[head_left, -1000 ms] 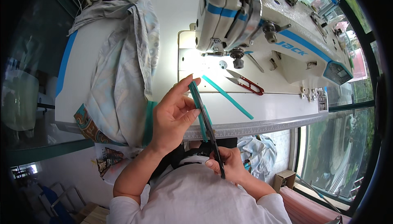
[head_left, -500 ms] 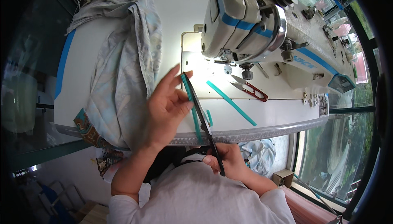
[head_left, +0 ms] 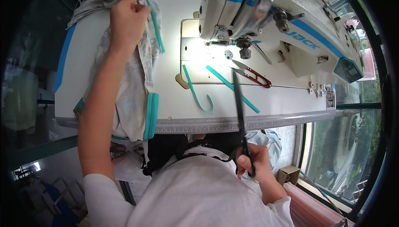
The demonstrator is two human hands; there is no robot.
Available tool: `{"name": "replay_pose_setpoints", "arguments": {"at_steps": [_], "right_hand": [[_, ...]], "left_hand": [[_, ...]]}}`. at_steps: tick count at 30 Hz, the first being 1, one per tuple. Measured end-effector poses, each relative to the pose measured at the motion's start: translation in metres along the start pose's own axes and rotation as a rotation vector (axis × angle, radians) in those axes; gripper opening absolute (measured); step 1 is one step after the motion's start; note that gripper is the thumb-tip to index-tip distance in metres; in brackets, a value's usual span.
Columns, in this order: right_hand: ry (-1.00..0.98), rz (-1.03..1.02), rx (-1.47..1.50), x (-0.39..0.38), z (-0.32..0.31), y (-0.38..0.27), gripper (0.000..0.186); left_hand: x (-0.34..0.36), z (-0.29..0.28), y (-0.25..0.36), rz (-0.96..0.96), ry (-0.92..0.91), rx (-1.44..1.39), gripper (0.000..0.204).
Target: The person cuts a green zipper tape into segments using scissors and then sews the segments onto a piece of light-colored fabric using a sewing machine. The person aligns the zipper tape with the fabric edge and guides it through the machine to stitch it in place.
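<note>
L hand up at far L of tbl, thumb + forefinger pinching a narrow teal strip near its top end; strip hung down along R edge of a grey patterned fabric, w/ forearm crossing over that fabric. R hand low, nr the body, fingers curled round the handles of black scissors, blades pointing up & away, looked pressed together. Scissors crossed, in view, a straight teal strip lying diag. on the white sewing table; touching or not, couldn't tell. L of that, a curled teal strip, lower end hooked round to R. Red-handled thread snips lay just R of the straight strip, handles twd lower R, blade tips nr the scissors' tip. Wht/blue sewing machine stood behind, needle area brightly lit. Fabric lay bunched & long on L side of tbl, w/ a teal band at its lower R corner, reaching the ruler-marked front edge. Below tbl, R side: pale cloth bundle, small cardboard box, pink cloth lower R.
</note>
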State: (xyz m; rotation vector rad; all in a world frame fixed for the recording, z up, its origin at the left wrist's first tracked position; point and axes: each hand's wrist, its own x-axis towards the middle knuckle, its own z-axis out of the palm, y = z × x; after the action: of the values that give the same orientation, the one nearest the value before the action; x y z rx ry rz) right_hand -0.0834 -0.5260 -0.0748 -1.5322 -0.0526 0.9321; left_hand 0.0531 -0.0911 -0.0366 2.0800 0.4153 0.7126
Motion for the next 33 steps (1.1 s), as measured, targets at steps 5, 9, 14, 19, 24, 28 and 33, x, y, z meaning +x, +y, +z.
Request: {"name": "replay_pose_setpoints", "arguments": {"at_steps": [5,9,14,19,24,28,33], "right_hand": [[0.253,-0.079,-0.028,-0.008,-0.034,-0.022,0.037],[0.427,-0.193,-0.14,0.014,-0.07,-0.05,0.033],[0.702,-0.454,-0.947,0.082,-0.083,-0.106,0.021],[0.825,-0.641,-1.309,0.146,-0.086,-0.132,0.025],[0.931,-0.903,-1.389,0.201,-0.1,-0.14,0.028],[0.968,-0.94,-1.493,0.219,-0.112,-0.149,0.025],[0.662,-1.101,-1.296,0.171,-0.063,-0.133,0.018]], "left_hand": [[-0.021,0.007,-0.006,0.549,0.023,0.442,0.028],[-0.095,-0.002,0.016,0.54,-0.275,0.365,0.025],[-0.155,-0.026,0.035,0.449,-0.34,0.424,0.028],[-0.204,-0.049,0.035,0.307,-0.216,0.577,0.036],[-0.22,-0.049,-0.001,0.207,-0.222,0.812,0.048],[-0.182,-0.057,-0.026,0.36,-0.389,0.835,0.052],[-0.121,-0.067,-0.034,0.528,-0.576,0.638,0.054]]}}
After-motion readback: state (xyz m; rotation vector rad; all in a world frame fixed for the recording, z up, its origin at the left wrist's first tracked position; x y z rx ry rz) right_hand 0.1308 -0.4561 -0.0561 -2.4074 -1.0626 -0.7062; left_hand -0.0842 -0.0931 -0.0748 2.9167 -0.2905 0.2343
